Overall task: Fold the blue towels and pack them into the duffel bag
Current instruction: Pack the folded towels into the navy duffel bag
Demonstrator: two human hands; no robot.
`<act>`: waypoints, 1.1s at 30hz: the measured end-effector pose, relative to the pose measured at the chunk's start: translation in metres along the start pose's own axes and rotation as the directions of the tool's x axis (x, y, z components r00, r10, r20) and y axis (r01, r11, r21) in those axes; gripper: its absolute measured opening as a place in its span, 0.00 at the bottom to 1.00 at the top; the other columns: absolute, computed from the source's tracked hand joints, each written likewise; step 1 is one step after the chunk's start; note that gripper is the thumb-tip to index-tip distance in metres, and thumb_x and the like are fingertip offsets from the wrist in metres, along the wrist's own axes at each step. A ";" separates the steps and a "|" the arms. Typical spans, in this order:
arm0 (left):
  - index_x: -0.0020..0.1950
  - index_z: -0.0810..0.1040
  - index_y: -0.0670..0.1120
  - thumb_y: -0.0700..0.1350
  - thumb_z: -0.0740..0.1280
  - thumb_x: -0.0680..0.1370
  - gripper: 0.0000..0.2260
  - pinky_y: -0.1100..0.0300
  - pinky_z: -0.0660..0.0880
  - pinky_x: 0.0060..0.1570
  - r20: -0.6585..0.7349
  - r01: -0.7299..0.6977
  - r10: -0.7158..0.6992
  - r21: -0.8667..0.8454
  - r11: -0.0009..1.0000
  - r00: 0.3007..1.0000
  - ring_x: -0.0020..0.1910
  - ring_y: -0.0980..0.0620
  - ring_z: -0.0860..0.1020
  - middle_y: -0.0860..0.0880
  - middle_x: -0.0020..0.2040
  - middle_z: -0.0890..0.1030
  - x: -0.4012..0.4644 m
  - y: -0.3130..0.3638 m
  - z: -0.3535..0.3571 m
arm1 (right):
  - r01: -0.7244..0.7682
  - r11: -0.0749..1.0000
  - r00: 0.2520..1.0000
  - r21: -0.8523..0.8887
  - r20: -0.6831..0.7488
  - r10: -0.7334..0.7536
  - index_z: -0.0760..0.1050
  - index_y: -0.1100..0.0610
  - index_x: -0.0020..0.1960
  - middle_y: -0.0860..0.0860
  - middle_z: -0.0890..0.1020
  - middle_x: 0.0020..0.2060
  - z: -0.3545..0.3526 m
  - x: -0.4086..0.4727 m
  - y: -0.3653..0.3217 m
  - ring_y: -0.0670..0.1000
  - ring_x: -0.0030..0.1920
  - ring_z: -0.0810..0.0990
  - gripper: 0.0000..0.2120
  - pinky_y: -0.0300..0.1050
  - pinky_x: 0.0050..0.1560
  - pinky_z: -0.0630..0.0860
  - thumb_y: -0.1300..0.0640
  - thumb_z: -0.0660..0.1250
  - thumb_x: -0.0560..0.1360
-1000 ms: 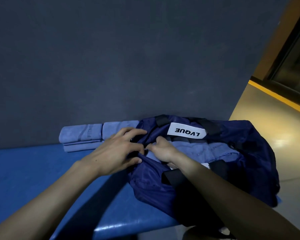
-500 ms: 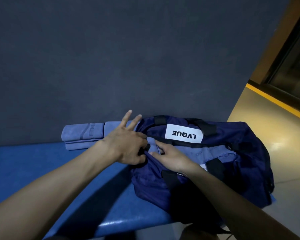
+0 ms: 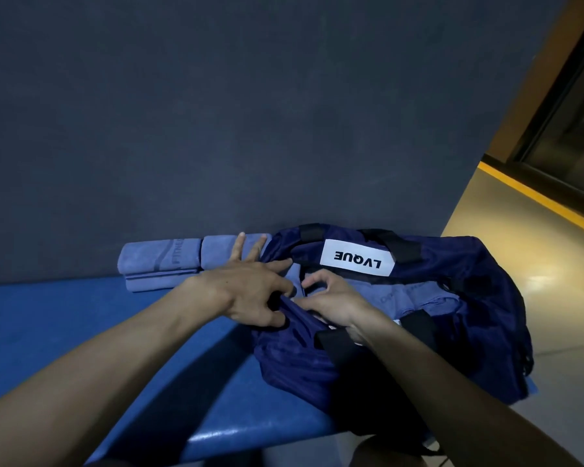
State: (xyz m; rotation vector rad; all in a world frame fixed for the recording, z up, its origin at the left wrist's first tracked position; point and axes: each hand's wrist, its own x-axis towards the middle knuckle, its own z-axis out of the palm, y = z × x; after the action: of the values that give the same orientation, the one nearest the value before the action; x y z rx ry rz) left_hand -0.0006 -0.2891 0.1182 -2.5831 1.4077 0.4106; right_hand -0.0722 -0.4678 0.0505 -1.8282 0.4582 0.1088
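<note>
A navy duffel bag (image 3: 452,318) with a white LVQUE label lies on its side on the blue bench, its top opening facing up. A folded blue towel (image 3: 402,298) shows inside the opening. Two more folded blue towels (image 3: 162,261) lie against the wall, left of the bag. My left hand (image 3: 246,291) pinches the bag's near-left rim between thumb and fingers, two fingers sticking out straight. My right hand (image 3: 331,298) sits at the same corner, thumb and forefinger curled together at the opening's edge; what they pinch is too small to tell.
The blue bench (image 3: 81,332) runs along a dark wall (image 3: 250,112). Its front edge drops to the floor at the bottom. A yellow-lit floor (image 3: 536,264) and a dark window frame lie to the right.
Both hands stay at the bag's left corner. My right hand's fingers have curled up at the opening's edge. The camera has drifted slightly.
</note>
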 end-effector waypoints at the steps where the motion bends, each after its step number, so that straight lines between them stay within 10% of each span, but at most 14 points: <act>1: 0.62 0.73 0.65 0.64 0.64 0.77 0.15 0.31 0.29 0.72 0.003 -0.007 0.008 -0.018 1.000 1.000 0.80 0.38 0.31 0.57 0.84 0.49 -0.001 -0.001 0.000 | -0.003 1.000 1.000 -0.026 0.015 0.003 0.74 0.53 0.52 0.55 0.81 0.41 0.003 0.001 -0.001 0.46 0.29 0.77 0.17 0.37 0.31 0.73 0.55 0.80 0.71; 14: 0.63 0.76 0.64 0.61 0.66 0.78 0.14 0.35 0.24 0.71 -0.014 -0.083 0.082 -0.031 0.996 0.996 0.81 0.41 0.32 0.59 0.84 0.45 -0.003 -0.015 0.012 | 0.289 0.941 0.957 -0.176 0.013 -0.291 0.77 0.53 0.49 0.53 0.85 0.38 -0.014 -0.007 -0.006 0.52 0.35 0.84 0.12 0.46 0.39 0.79 0.55 0.79 0.72; 22: 0.64 0.74 0.63 0.60 0.66 0.77 0.16 0.40 0.32 0.77 -0.190 -0.186 0.155 -0.157 0.970 0.969 0.82 0.48 0.38 0.61 0.83 0.51 -0.010 -0.024 0.029 | 0.475 0.723 0.847 -0.502 0.039 -0.530 0.79 0.47 0.55 0.46 0.78 0.43 -0.007 0.000 -0.004 0.45 0.40 0.78 0.14 0.45 0.44 0.78 0.50 0.78 0.72; 26: 0.54 0.82 0.52 0.44 0.66 0.79 0.07 0.59 0.65 0.72 -0.664 -0.415 -0.007 -0.475 0.776 0.748 0.72 0.57 0.71 0.56 0.68 0.78 -0.016 -0.036 0.031 | 0.499 0.684 0.846 -0.532 0.125 -0.519 0.83 0.45 0.60 0.43 0.76 0.44 -0.007 0.006 -0.003 0.42 0.47 0.79 0.14 0.38 0.47 0.76 0.49 0.75 0.75; 29: 0.51 0.81 0.48 0.38 0.64 0.76 0.09 0.53 0.76 0.52 -0.751 -0.217 -0.336 -0.530 0.819 0.568 0.52 0.51 0.80 0.50 0.51 0.81 0.001 -0.068 0.031 | 0.482 0.737 0.854 -0.474 0.067 -0.515 0.84 0.44 0.58 0.43 0.78 0.45 -0.013 0.003 -0.006 0.39 0.43 0.78 0.10 0.32 0.44 0.70 0.50 0.72 0.78; 33: 0.69 0.73 0.50 0.50 0.72 0.75 0.23 0.50 0.72 0.55 -0.409 0.254 -0.289 -0.138 0.957 0.866 0.62 0.42 0.73 0.48 0.63 0.74 0.037 -0.095 0.044 | 0.476 0.784 0.852 -0.399 -0.012 -0.523 0.83 0.44 0.54 0.45 0.80 0.46 -0.023 -0.006 -0.007 0.42 0.34 0.74 0.07 0.31 0.39 0.69 0.53 0.70 0.79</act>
State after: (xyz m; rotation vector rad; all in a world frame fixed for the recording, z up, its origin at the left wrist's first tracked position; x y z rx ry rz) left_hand 0.0913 -0.2547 0.0668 -3.0087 1.1154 -0.1564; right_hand -0.0782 -0.4858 0.0657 -2.2963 0.0108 -0.3059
